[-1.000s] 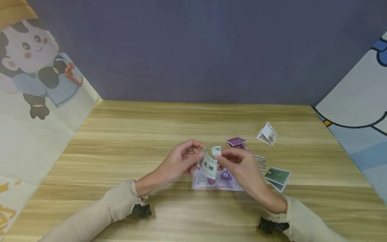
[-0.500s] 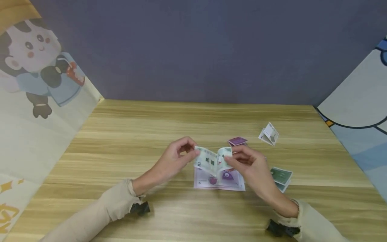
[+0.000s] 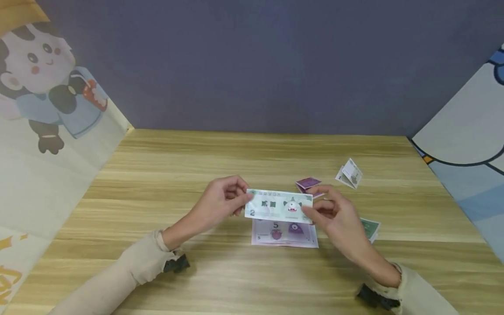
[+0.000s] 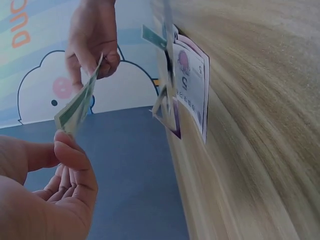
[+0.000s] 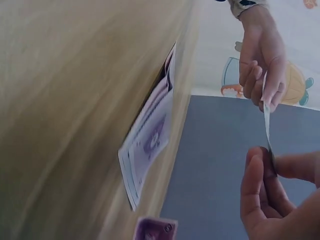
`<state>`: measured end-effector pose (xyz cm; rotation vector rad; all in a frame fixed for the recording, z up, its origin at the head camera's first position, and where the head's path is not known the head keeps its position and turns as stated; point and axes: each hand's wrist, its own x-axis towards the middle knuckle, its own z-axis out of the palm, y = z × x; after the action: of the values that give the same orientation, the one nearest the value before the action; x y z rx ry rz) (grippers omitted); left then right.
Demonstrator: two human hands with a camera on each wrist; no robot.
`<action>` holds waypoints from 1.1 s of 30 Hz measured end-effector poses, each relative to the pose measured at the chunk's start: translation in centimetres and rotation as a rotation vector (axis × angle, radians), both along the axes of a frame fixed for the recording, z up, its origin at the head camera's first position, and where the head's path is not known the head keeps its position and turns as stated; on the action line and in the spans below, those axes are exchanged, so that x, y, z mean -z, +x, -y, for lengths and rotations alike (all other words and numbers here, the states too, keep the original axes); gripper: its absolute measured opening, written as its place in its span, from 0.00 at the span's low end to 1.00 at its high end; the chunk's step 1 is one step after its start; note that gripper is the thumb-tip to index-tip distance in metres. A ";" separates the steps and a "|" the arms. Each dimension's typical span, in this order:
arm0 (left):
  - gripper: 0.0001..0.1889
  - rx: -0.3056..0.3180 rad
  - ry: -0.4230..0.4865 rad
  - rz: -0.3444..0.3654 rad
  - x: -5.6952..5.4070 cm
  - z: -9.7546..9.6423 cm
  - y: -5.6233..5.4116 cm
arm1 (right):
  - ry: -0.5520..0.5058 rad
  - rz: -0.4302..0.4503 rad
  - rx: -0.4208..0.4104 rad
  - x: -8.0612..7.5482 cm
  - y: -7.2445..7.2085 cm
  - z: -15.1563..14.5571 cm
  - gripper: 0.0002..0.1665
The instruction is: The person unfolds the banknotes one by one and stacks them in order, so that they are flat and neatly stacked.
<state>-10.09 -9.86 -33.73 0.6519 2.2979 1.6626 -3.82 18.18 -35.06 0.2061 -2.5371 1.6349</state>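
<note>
A green play banknote (image 3: 279,205) marked 2 is stretched flat between both hands. My left hand (image 3: 220,199) pinches its left end between thumb and fingers, and my right hand (image 3: 336,218) pinches the right end. In the left wrist view the banknote (image 4: 80,105) is seen nearly edge-on, held above the table. Just below it in the head view lies a small stack of purple banknotes (image 3: 283,236) marked 5, its upper part hidden. From the right wrist, the purple stack (image 5: 150,135) shows several layers lying unfolded with a slight crease.
Folded notes lie to the right on the wooden table (image 3: 177,162): a dark purple one (image 3: 308,183), a whitish one (image 3: 349,173) standing half open, and a green one (image 3: 370,228) partly behind my right hand. A dark panel (image 3: 267,65) rises at the back.
The green banknote was curled and folded between the hands. My hands have drawn apart, left hand leftward and right hand rightward, and the note is now spread flat.
</note>
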 end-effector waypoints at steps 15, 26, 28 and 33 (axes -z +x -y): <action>0.04 0.109 -0.155 0.032 2.2 -0.8 -0.5 | 0.506 -0.189 -0.344 0.2 -1.4 -1.4 0.06; 0.04 0.247 -0.333 0.082 3.2 -2.0 -1.0 | 0.616 -0.063 -0.466 0.9 -2.2 -1.6 0.06; 0.04 0.266 -0.349 0.105 3.4 -2.2 -1.1 | 0.626 -0.045 -0.477 1.1 -2.3 -1.5 0.06; 0.04 0.273 -0.377 0.120 3.6 -2.5 -1.3 | 0.653 0.007 -0.485 1.5 -2.4 -1.4 0.06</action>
<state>-11.40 -7.39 -37.33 0.7164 2.2316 1.0803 -6.22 19.58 -36.54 0.9272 -3.1018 0.8167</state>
